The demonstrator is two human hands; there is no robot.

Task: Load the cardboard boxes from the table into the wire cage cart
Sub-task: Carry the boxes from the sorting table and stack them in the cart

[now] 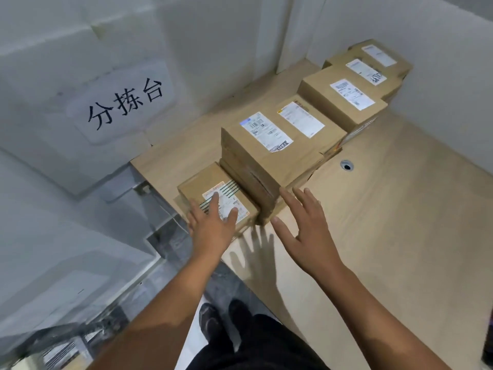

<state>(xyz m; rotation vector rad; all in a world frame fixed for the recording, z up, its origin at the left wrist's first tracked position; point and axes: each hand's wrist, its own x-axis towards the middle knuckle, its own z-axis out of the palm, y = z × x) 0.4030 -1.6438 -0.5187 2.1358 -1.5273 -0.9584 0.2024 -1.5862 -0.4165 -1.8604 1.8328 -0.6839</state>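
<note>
Seen from the head camera, a light wooden surface (pixel 400 209) sits in a corner of white walls, and a row of cardboard boxes (pixel 301 118) runs along its left side toward the far corner. Each box has a white shipping label on top. Nearest the person, at the front left corner of the surface, lies a small box (pixel 196 186) with green stripes beside its label. It touches a taller stack of boxes (pixel 256 156) just behind it.

The left hand (pixel 213 225) reaches over the small box with its fingers (pixel 214 202) straight and spread wide across the label, holding nothing. Whether they press on the box or hang just above it cannot be told. The right hand (pixel 309 231) is held above the surface just right of the small box and close to the front of the taller stack. Its fingers (pixel 289 201) are also wide apart and hold nothing, and its shadow falls on the wood below.

A round cable hole (pixel 346 165) is set in the surface to the right of the row. On the left wall hangs a white sign (pixel 125 102) with three black characters. Below the arms, dark shoes (pixel 210 321) stand on the floor.
</note>
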